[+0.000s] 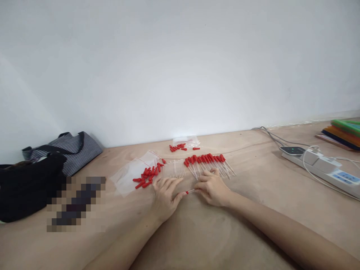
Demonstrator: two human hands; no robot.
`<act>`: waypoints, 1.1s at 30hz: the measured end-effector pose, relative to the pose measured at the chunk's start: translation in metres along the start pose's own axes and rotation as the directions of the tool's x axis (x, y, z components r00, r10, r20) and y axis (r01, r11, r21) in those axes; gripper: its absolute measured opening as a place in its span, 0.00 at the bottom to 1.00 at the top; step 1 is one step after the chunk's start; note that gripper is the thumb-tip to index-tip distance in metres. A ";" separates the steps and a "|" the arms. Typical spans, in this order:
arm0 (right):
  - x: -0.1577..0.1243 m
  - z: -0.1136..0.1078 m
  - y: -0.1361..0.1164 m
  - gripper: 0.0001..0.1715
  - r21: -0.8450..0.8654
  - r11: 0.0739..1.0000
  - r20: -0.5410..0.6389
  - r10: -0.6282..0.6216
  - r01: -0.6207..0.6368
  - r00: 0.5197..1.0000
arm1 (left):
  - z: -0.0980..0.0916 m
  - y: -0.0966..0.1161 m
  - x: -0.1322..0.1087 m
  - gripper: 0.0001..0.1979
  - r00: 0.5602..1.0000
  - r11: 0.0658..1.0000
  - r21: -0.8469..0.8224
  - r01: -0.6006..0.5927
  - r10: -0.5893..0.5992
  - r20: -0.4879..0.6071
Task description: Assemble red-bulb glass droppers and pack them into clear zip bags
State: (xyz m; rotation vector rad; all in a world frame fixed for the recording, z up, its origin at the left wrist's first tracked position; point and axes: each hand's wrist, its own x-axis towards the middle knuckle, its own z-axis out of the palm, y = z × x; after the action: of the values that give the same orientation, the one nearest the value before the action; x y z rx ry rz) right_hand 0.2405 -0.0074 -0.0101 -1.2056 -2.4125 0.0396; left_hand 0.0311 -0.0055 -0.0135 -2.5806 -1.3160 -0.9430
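Observation:
My left hand (165, 197) pinches a red rubber bulb (187, 192), most of it hidden by the thumb and fingers. From the bulb's open end a thin clear dropper tube (191, 191) runs across to my right hand (211, 189), whose fingers are closed on it. Just beyond my hands lies a row of clear tubes (174, 169) without bulbs. To its right, droppers with red bulbs (207, 159) lie side by side, their tubes slanting toward me. A heap of loose red bulbs (146, 173) rests left of the bare tubes.
Under the loose bulbs spreads a clear plastic bag (126, 178). Farther back are more red bulbs (176, 147) and another bag (185, 140). A striped bag (84, 150) and black cloth (30, 191) lie left; a power strip (334, 170) with cables and coloured folders (347, 129) lie right.

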 end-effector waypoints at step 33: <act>0.062 0.019 0.007 0.16 -0.099 0.803 -0.186 0.565 -0.588 0.804 | -0.004 -0.091 0.080 0.14 0.844 0.776 0.416 0.473 -0.535 0.038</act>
State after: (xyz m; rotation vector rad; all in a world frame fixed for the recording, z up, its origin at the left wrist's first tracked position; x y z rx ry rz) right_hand 0.2063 0.0476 -0.0056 -1.9104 -1.8598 -0.0493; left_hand -0.0050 0.1054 0.0183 -2.0533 -2.0662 -0.4495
